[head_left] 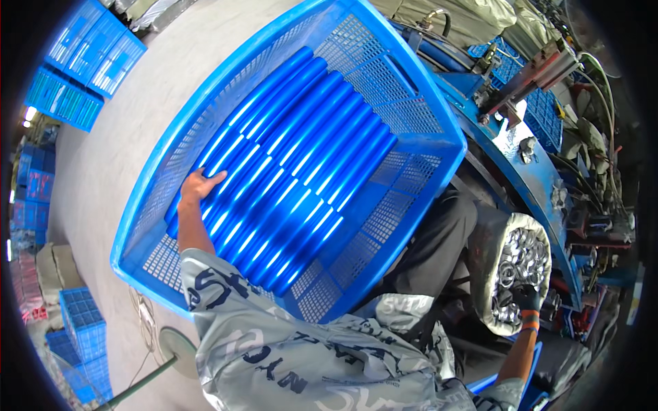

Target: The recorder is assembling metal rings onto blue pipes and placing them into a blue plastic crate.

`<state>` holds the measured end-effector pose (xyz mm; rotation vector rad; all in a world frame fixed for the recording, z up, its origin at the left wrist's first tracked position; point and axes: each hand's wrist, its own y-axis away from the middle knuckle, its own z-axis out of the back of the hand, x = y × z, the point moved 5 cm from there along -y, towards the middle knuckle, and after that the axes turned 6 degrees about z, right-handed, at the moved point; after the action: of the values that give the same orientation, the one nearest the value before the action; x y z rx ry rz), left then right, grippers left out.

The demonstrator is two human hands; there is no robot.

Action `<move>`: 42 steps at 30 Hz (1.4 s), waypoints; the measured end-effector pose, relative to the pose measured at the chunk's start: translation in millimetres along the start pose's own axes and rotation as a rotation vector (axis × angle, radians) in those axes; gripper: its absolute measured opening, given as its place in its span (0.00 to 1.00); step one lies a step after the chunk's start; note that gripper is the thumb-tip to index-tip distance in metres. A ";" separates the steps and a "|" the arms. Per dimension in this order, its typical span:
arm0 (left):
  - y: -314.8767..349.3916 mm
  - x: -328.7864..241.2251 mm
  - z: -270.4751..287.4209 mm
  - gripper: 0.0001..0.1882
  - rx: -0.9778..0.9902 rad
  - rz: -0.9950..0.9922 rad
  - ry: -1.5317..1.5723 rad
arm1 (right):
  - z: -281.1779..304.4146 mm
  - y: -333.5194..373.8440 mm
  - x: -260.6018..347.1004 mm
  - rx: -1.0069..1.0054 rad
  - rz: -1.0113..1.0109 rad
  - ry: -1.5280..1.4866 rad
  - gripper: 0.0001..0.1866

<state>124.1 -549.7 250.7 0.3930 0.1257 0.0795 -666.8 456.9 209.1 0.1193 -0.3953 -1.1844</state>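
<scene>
Shiny blue metal tubes lie side by side, slanting, in a large blue plastic crate with mesh walls. My bare left hand is at the left side of the pile, closed round a tube there, its thumb pointing right across the tubes. To the lower right, my right hand, in a dark glove with an orange band at the wrist, reaches into a pale-rimmed sack-like container. Loose silvery metal rings fill that container. The right fingers are dark among the rings, and I cannot make out whether they hold one.
A blue machine bench with a clamp-like metal fixture curves along the right. Stacked blue crates stand at the far left, more crates at the lower left. A green pole on a round base and a cable are by my left elbow.
</scene>
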 end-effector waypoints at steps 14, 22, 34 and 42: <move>132.9 -51.2 -115.3 0.84 0.102 -0.126 -0.127 | -4.5 -19.1 -90.5 0.391 0.072 -0.312 0.41; 231.0 -70.3 -222.8 0.74 0.187 -0.217 -0.130 | 25.9 29.1 -29.6 0.322 0.301 -0.293 0.42; 327.7 -102.5 -240.5 0.68 0.414 -0.363 -0.073 | 9.7 34.4 -123.2 -0.172 -0.002 -1.040 0.20; 344.0 -239.1 -229.6 0.62 0.156 -0.555 -0.080 | -13.2 88.0 -129.5 -0.299 -0.175 -1.970 0.28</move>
<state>-162.1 -170.8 198.8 0.5043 0.1590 -0.4949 -626.0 607.7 192.1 -1.4082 -1.8979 -1.1662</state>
